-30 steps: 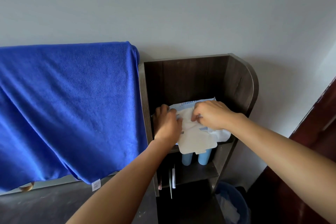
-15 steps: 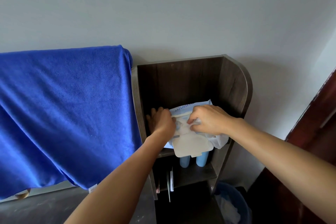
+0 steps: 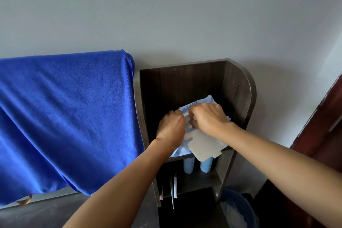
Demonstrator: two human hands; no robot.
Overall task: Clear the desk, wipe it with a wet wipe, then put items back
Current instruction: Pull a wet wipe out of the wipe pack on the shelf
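A pale blue and white wet wipe pack lies on the top shelf of a dark wooden shelf unit. Its white flap hangs open over the shelf's front edge. My left hand holds the pack's left side with curled fingers. My right hand sits over the pack's opening, its fingertips pinching at a wipe there; the wipe itself is mostly hidden under the hand. The dark desk top shows at the bottom left.
A large blue towel hangs over a rail left of the shelf unit. Two light blue cups stand upside down on the lower shelf, with thin items upright beside them. A blue bin sits on the floor, a dark red door at right.
Both hands have drawn closer together over the pack. The right hand's fingers dug into the opening and the left hand curled tighter on the pack's edge. The camera tilted up slightly.
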